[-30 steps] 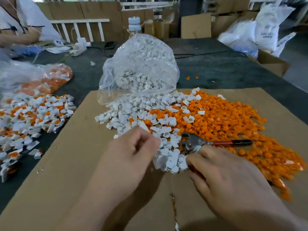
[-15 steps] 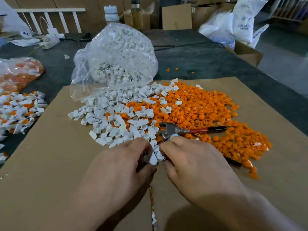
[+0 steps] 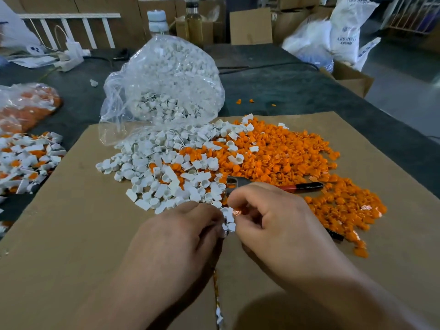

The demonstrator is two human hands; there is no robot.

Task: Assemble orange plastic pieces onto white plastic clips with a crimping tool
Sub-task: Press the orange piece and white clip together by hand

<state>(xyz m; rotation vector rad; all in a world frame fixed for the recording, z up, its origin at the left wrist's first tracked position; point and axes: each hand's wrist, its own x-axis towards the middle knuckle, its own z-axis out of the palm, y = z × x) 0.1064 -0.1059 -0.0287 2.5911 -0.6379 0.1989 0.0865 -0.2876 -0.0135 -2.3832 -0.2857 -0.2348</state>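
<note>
One wide-angle camera rides on the person's head, facing forward and down over the counter (image 3: 285, 91). It sits near the left hand (image 3: 176, 241) and right hand (image 3: 281, 225), which fill the lower frame.

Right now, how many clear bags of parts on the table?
2. The bag of white clips sits centre, mouth on the cardboard; the bag of orange pieces lies at far left, partly cropped. Others may be off-frame.

Right hand (image 3: 281, 225) hides crimping tool (image 3: 297, 186) head; fingers (image 3: 238, 197) half-cover white clip (image 3: 227, 214), orange piece (image 3: 236, 212).
</note>
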